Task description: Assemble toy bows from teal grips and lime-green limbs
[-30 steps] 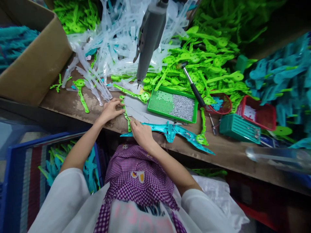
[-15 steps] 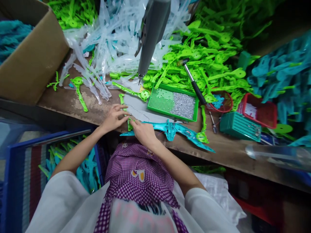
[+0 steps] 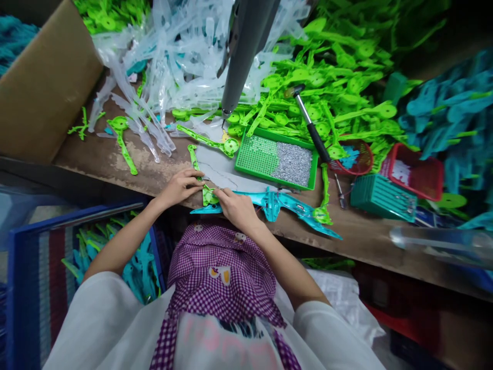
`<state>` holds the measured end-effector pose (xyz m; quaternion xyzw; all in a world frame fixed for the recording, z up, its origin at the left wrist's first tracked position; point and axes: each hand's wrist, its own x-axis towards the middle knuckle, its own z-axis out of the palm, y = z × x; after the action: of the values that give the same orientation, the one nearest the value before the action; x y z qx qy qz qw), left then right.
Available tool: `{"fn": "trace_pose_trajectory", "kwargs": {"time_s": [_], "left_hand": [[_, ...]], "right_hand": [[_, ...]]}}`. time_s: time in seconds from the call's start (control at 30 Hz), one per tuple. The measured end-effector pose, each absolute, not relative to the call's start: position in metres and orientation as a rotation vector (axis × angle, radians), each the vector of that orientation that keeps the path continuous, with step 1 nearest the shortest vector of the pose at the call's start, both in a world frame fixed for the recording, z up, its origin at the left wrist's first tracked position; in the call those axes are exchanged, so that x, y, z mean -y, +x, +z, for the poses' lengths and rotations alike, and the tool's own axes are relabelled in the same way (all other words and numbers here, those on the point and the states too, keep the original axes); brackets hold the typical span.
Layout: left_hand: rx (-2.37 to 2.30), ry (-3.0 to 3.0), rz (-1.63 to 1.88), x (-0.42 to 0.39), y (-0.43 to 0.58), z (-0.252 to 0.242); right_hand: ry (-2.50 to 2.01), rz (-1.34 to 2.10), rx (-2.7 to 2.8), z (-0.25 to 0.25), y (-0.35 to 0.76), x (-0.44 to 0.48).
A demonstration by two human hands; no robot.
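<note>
My left hand (image 3: 182, 187) lies at the left end of the work, its fingers closed over the middle of a lime-green plastic arm (image 3: 208, 196). That arm's round end sits on the left part of a long turquoise bow-shaped plastic piece (image 3: 271, 204). My right hand (image 3: 239, 209) is bent over the same end, thumb and fingertips pinched beside the green round part. Whatever is between those fingertips is too small to make out. On the turquoise piece's right end rests another lime-green arm (image 3: 322, 215). Thin red wire shows near the piece's middle.
A grey power screwdriver (image 3: 246, 61) hangs above the bench. Behind my hands stands a green tray (image 3: 252, 160) of small screws. A hammer (image 3: 314, 131), a screwdriver (image 3: 340, 191), red baskets (image 3: 423, 180) and a teal box (image 3: 381, 198) lie rightward. Piles of plastic parts (image 3: 185, 67) fill the back.
My right hand has shifted slightly right, uncovering more of the green round end. The left fingers have drawn closer together on the green arm. The view has shifted slightly.
</note>
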<state>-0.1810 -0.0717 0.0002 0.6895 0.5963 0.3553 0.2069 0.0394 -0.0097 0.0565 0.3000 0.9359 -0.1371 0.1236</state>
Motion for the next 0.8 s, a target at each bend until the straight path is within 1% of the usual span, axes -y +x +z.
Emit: {"fn": "trace_pose_trajectory", "kwargs": {"time_s": [0.2,0.37,0.6,0.8], "left_hand": [[-1.704,1.849,1.05,0.072,-0.176,0.002],[-1.728,1.715,0.977,0.066,-0.176,0.008],[-1.687,1.904,0.643,0.062,-0.178,0.017],[-1.557,2.055,0.356,0.052,-0.183,0.023]], "right_hand": [[0.819,-0.292,-2.718,0.055,0.034,0.01],[0.755,-0.295,-2.736,0.055,0.033,0.009],[0.819,-0.377,-2.733,0.057,0.047,0.009],[0.84,-0.428,-2.71,0.058,0.048,0.011]]}}
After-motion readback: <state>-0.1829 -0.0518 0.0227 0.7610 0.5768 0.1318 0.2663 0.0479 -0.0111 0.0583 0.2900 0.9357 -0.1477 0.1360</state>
